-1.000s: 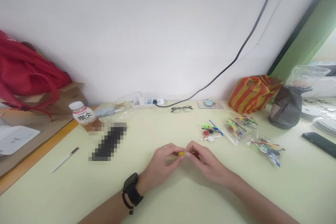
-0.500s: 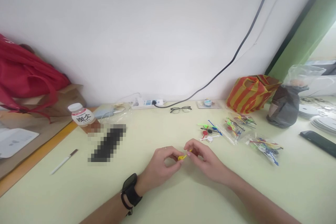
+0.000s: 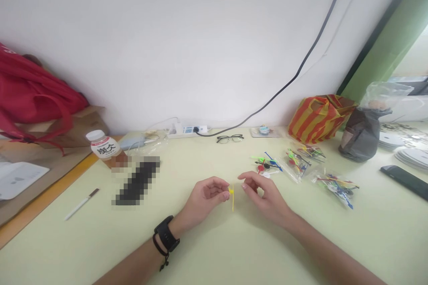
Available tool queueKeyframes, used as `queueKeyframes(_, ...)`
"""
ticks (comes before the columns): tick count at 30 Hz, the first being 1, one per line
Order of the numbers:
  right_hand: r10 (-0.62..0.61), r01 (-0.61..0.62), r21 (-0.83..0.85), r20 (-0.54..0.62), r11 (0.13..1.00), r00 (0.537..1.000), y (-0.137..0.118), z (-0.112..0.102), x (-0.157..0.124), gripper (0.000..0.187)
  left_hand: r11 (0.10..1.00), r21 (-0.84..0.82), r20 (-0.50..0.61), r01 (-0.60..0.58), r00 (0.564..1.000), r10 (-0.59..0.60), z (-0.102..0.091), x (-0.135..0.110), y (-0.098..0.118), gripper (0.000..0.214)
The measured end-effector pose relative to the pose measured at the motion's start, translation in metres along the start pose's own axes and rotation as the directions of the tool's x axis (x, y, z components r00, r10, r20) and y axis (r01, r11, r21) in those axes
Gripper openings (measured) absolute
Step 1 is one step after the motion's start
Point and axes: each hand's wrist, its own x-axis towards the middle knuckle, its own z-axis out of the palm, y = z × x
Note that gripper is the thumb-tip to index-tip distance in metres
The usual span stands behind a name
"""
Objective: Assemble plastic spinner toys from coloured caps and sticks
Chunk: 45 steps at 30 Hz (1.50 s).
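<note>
My left hand (image 3: 210,196), with a black watch on its wrist, pinches a small yellow plastic spinner arrow (image 3: 233,198) by its hub between thumb and fingertips. The thin arrow stands roughly upright in the view, just above the table (image 3: 214,254). To its right, my right hand (image 3: 262,191) is a short gap away, thumb and fingers apart and holding nothing. Loose plastic spinner pieces (image 3: 266,166) in blue, green, black, red and white lie beyond my right hand. Clear bags of similar pieces (image 3: 337,189) rest farther right.
Eyeglasses (image 3: 230,138) and a power strip (image 3: 187,131) lie by the wall. At left are a drink bottle (image 3: 104,146), a pixelated dark object (image 3: 137,182) and a white pen-like stick (image 3: 82,205). A striped bag (image 3: 317,120) and a black phone (image 3: 404,180) are at right.
My right hand has let go of the yellow spinner arrow and drawn slightly away. In my left hand, the arrow has turned from slanting between both hands to standing upright.
</note>
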Motion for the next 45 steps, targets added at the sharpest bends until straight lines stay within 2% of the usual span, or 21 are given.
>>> queueKeyframes(3, 0.013, -0.018, 0.093, 0.053, 0.995, 0.999, -0.002, 0.003, -0.002, 0.047, 1.0, 0.015, -0.006, -0.02, 1.0, 0.02, -0.001, 0.0, -0.001, 0.028)
queueKeyframes(6, 0.07, -0.091, 0.173, 0.127, 0.981, 0.989, -0.003, 0.007, -0.004, 0.037, 1.0, 0.013, -0.025, -0.026, 0.999, 0.026, -0.003, 0.001, -0.002, 0.029)
queueKeyframes(8, 0.115, -0.153, 0.227, 0.174, 0.962, 0.978, -0.003, 0.007, -0.003, 0.061, 1.0, 0.006, -0.065, -0.029, 0.997, 0.03, -0.003, 0.002, -0.002, 0.029)
queueKeyframes(10, 0.126, -0.171, 0.269, 0.178, 0.948, 0.976, -0.003, 0.006, -0.002, 0.07, 1.0, -0.002, -0.095, -0.03, 0.995, 0.029, -0.003, 0.002, -0.001, 0.029)
queueKeyframes(12, 0.103, -0.136, 0.247, 0.139, 0.959, 0.985, -0.003, 0.003, 0.0, 0.069, 1.0, -0.012, -0.096, -0.024, 0.995, 0.023, -0.002, 0.002, 0.0, 0.03)
queueKeyframes(16, 0.026, -0.026, -0.027, 0.02, 0.999, 0.999, 0.005, -0.005, 0.006, 0.05, 0.999, -0.033, -0.102, -0.015, 0.995, 0.011, -0.004, 0.002, 0.001, 0.03)
queueKeyframes(18, -0.066, 0.041, -0.225, -0.105, 0.974, 0.992, 0.015, -0.013, 0.01, 0.035, 0.999, -0.042, -0.13, -0.001, 0.991, -0.004, -0.006, 0.003, 0.001, 0.031)
queueKeyframes(20, -0.176, 0.074, -0.42, -0.208, 0.904, 0.962, 0.029, -0.026, 0.015, 0.024, 0.997, -0.069, -0.156, 0.018, 0.987, -0.028, -0.008, 0.004, 0.001, 0.033)
queueKeyframes(23, -0.213, 0.008, -0.619, -0.259, 0.785, 0.942, 0.051, -0.044, 0.02, 0.044, 0.986, -0.159, -0.159, 0.051, 0.984, -0.076, -0.01, 0.006, 0.002, 0.036)
queueKeyframes(25, -0.165, -0.062, -0.692, -0.257, 0.719, 0.952, 0.062, -0.051, 0.021, 0.057, 0.971, -0.23, -0.155, 0.071, 0.982, -0.108, -0.012, 0.006, 0.004, 0.037)
queueKeyframes(27, -0.11, -0.077, -0.726, -0.207, 0.683, 0.972, 0.068, -0.053, 0.02, 0.058, 0.955, -0.286, -0.15, 0.08, 0.98, -0.127, -0.013, 0.007, 0.004, 0.038)
queueKeyframes(32, -0.06, 0.004, -0.68, -0.058, 0.733, 0.996, 0.064, -0.044, 0.016, 0.044, 0.937, -0.34, -0.17, 0.076, 0.975, -0.141, -0.017, 0.008, 0.003, 0.038)
queueKeyframes(39, -0.042, 0.078, -0.493, 0.083, 0.867, 0.996, 0.035, -0.031, 0.012, 0.034, 0.918, -0.394, -0.267, 0.045, 0.95, -0.161, -0.018, 0.011, 0.003, 0.04)
queueKeyframes(45, -0.077, 0.131, -0.411, 0.146, 0.902, 0.986, 0.019, -0.019, 0.005, 0.019, 0.906, -0.422, -0.295, 0.029, 0.941, -0.167, -0.019, 0.012, 0.0, 0.044)
